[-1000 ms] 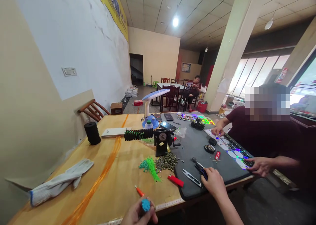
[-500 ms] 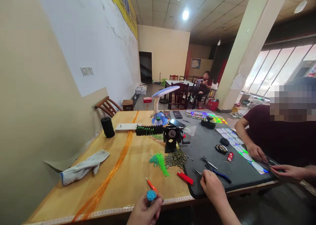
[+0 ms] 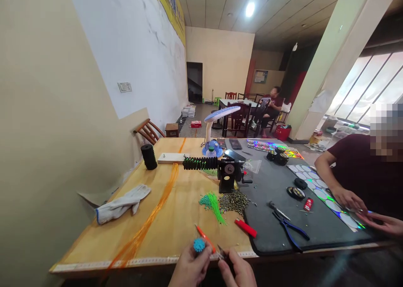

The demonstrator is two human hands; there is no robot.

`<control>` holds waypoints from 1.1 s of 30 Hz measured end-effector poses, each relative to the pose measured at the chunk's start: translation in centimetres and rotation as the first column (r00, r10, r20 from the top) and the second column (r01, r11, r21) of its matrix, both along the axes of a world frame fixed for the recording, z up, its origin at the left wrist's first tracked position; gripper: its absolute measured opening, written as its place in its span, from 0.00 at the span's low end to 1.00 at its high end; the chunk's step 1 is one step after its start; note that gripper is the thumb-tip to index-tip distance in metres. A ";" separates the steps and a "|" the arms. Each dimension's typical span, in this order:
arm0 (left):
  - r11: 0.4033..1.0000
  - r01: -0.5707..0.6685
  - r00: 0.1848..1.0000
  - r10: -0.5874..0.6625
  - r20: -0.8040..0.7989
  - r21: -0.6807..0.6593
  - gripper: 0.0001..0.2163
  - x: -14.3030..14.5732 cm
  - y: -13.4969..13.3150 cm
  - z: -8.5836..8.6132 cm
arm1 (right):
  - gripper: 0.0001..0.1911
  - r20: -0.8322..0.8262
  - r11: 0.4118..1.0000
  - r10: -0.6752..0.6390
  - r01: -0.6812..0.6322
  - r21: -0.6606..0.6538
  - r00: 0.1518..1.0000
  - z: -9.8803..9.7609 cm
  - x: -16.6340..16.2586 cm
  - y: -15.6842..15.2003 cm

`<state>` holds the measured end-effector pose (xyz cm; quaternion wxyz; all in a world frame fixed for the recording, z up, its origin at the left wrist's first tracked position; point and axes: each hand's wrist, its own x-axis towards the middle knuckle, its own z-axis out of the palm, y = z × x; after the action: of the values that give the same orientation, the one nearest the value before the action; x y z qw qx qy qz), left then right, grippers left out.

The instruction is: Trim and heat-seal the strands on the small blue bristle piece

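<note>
Close to the table's front edge, my left hand (image 3: 192,264) is closed around a thing with a bright blue, knobbly round top (image 3: 199,245). An orange pointed stick (image 3: 205,237) slants beside that blue top, its lower end between my two hands. My right hand (image 3: 237,270) pinches a small dark metal tool with a pointed tip (image 3: 221,250), right beside my left fingers. Most of this tool is hidden, so its exact kind does not show. Beyond the hands lie bright green thin strands (image 3: 216,209), turquoise beads (image 3: 205,201) and a pile of dark metallic beads (image 3: 234,202).
A black hand-cranked winder (image 3: 227,175) carries a ribbed black roll wound with green line. A red lighter (image 3: 245,227) and blue-handled pliers (image 3: 291,230) lie to the right. Left are orange strands (image 3: 154,213) and a white glove (image 3: 124,205). A co-worker's hands (image 3: 354,203) are at far right.
My right hand has left the mat and come left beside my left hand, bringing the small metal tool. The pliers are now fully visible. The view has shifted slightly left.
</note>
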<state>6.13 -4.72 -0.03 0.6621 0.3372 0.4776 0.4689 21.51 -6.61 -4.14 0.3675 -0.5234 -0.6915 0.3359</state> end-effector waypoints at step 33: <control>0.954 -0.001 0.955 0.090 -0.283 0.301 0.19 -0.9 0.0 0.4 | 0.21 0.155 0.919 -0.394 0.392 0.050 0.906 0.9 5.4 2.8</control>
<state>5.19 -4.75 0.36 0.5146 0.4875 0.5022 0.4953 26.90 -3.77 -3.27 0.3747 -0.6742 -0.6025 0.2051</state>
